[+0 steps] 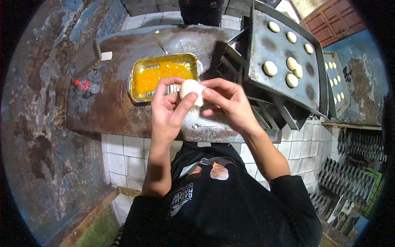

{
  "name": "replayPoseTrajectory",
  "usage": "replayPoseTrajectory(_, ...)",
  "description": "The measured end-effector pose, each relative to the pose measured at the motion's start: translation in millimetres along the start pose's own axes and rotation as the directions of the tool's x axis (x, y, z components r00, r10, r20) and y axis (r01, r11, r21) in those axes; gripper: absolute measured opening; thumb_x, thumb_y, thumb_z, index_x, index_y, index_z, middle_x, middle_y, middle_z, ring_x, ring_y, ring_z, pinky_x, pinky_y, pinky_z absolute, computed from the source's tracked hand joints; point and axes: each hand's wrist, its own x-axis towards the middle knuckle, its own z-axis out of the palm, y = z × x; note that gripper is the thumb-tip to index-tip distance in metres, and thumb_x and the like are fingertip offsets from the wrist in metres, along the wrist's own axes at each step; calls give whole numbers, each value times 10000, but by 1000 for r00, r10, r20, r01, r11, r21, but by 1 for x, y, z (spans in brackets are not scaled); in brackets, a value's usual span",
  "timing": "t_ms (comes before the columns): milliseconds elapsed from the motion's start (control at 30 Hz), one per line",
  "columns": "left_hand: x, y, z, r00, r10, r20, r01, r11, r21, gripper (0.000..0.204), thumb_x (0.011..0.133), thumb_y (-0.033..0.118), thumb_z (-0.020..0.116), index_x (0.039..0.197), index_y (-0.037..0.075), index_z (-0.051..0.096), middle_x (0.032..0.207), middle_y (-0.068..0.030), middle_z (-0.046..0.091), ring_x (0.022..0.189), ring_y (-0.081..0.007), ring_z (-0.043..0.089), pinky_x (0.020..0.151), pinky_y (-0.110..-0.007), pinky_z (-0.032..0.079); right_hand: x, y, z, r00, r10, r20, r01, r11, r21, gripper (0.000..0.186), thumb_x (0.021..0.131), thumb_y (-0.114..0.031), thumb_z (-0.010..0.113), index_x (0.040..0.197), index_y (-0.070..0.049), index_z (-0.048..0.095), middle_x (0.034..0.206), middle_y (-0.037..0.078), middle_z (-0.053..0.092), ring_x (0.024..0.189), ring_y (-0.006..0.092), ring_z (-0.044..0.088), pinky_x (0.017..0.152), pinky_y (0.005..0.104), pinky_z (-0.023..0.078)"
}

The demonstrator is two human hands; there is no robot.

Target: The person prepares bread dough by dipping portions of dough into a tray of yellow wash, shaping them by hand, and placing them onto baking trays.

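My left hand (168,107) and my right hand (226,105) together grip a pale ball of dough (190,90) in front of me, thumbs pressed on its near side. Behind it lies a foil tray (136,68) holding an orange-yellow filling. A small metal spoon (196,126) rests on the stained worktable (103,111) below my hands, and another metal utensil (163,49) lies beyond the foil tray. To my right, a large metal baking tray (265,37) carries several round pale dough pieces (291,65), resting on other stacked trays or pans.
At the left are a bottle with a red cap (88,85), a dark slab (84,61) and a white piece (106,56). A second tray of dough pieces (342,101) is farther right. A person in dark clothing (200,10) stands across the table. Metal racks (341,179) are at lower right.
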Motion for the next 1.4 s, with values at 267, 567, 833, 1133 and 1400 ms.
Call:
replayPoseTrajectory(267,14,2,142,872,329,363,-286,943,-168,410,824,14,740,1177,26,532,1000,-63,659,1025,-140,660,910,-307,543,-47,7,-31,823,-463,-330,545,807,227,522,908,-26,779,1388,-29,573,1313,95,659,1041,161,697,904,314,603)
replayPoseTrajectory(567,22,-31,261,707,563,429,-483,827,-289,702,801,-5,736,1325,52,273,1028,-137,724,1056,-261,744,1157,-490,383,-124,-78,-158,837,-546,21,542,826,-156,349,908,-94,739,1217,64,699,1192,111,733,1118,167,671,999,354,524)
replayPoseTrajectory(833,25,-70,324,698,534,477,-521,836,-172,679,806,-16,778,1284,36,299,934,-59,586,891,-168,666,866,-353,521,-166,-119,-237,892,-433,132,450,822,-349,279,892,-93,790,1139,20,731,1133,182,745,1123,243,710,981,396,565)
replayPoseTrajectory(1133,85,-144,396,715,352,604,-602,749,275,728,736,52,850,1315,92,411,957,-159,736,955,-406,742,791,-483,575,-172,-192,-319,907,-420,17,243,491,-837,543,770,-185,917,1267,-82,725,1215,76,700,1065,208,701,886,343,599)
replayPoseTrajectory(1400,110,-145,388,777,180,603,-601,496,626,898,785,195,819,1493,88,276,1363,-193,567,876,-330,689,824,-455,561,-152,-177,-434,968,-251,-24,38,241,-970,426,836,-134,830,1237,-60,709,1137,124,687,1026,269,717,870,379,598)
